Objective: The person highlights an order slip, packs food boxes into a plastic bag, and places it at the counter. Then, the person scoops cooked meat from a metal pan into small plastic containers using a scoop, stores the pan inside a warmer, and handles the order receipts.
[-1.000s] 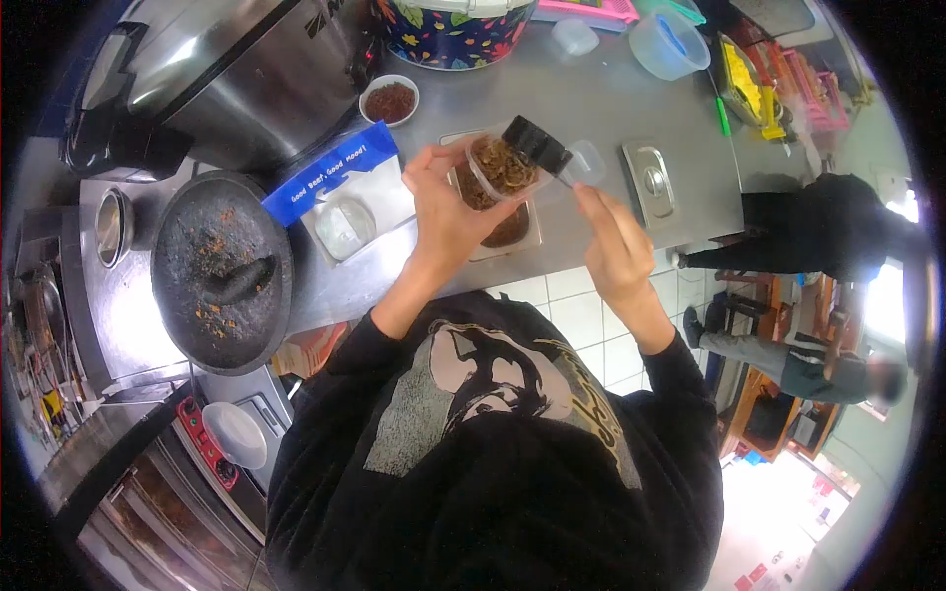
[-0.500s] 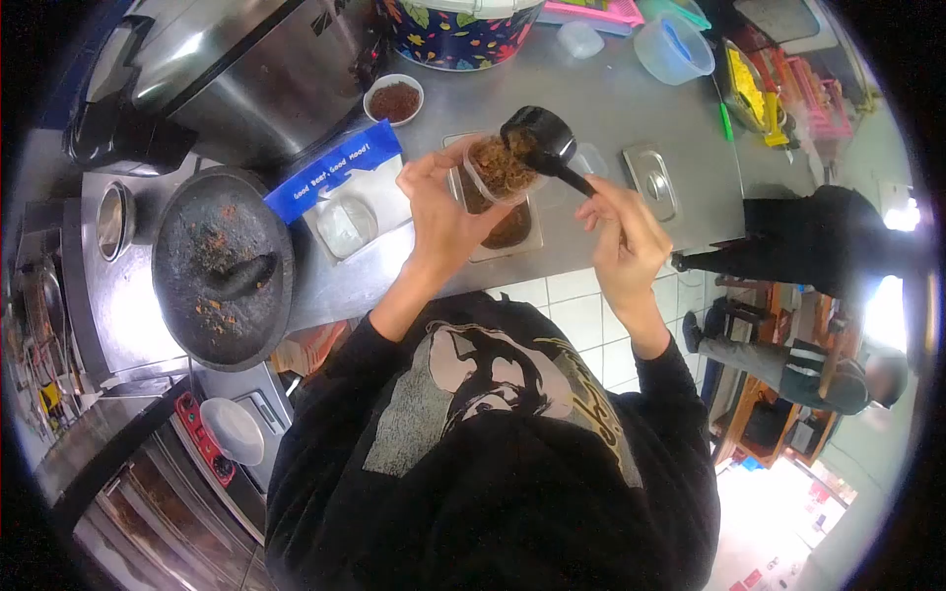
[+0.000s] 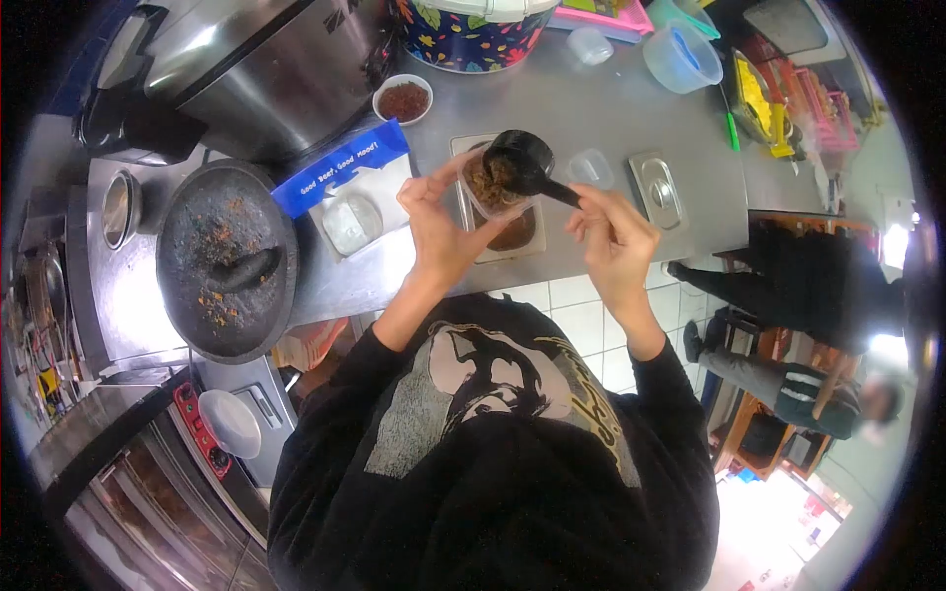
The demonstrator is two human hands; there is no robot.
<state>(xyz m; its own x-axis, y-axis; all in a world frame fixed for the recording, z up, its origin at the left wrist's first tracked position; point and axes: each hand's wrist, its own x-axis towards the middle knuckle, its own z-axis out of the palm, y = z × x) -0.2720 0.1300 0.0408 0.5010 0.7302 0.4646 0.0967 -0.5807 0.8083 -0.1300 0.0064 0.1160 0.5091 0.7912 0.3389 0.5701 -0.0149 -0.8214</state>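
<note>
My left hand (image 3: 440, 229) grips a small clear plastic cup (image 3: 480, 193) holding brown shredded food. By its handle, my right hand (image 3: 618, 239) holds a black measuring scoop (image 3: 532, 161), its bowl tilted over the cup's rim and hiding part of the food. Under both sits a steel pan (image 3: 534, 236) with brown contents, partly covered by the cup and my hand. A clear plastic lid (image 3: 591, 168) lies on the counter just right of the scoop.
Left of the pan is an open blue-and-white box (image 3: 340, 172) with a clear container (image 3: 351, 224) in it. A stone mortar (image 3: 182, 281) with a pestle (image 3: 246, 271) stands further left. A bowl of red-brown bits (image 3: 402, 101) is behind; a steel lid (image 3: 655, 190) lies right. Two people stand at right.
The scoop has swung down and left, its bowl now tipped over the cup and covering more of the food. My right hand has come slightly left with it.
</note>
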